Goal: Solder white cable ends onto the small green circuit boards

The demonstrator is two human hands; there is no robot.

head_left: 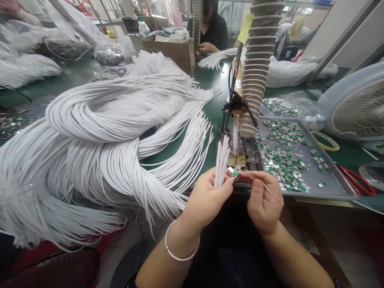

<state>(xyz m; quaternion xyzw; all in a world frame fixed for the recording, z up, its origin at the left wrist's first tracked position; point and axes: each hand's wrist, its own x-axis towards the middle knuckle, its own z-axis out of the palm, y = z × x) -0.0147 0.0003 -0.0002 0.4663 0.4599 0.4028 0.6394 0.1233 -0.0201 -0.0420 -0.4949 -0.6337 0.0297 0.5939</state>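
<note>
My left hand (207, 198) is closed around a small bunch of white cable ends (221, 160) that stand upright from its fingers. At its fingertips sits a tiny green and silver connector board (233, 172). My right hand (264, 202) is pinched on a thin wire (270, 191), its forefinger reaching to the small board. Both hands are at the near edge of a soldering jig (240, 154), under a mounted soldering iron (236, 132).
A huge heap of white cables (114, 140) fills the left of the green table (214, 106). A grey tray (333, 180) holds several small boards. A ribbed extraction hose (258, 64), a fan (357, 108), tape roll (325, 140), red scissors (358, 180). Another person (210, 30) sits opposite.
</note>
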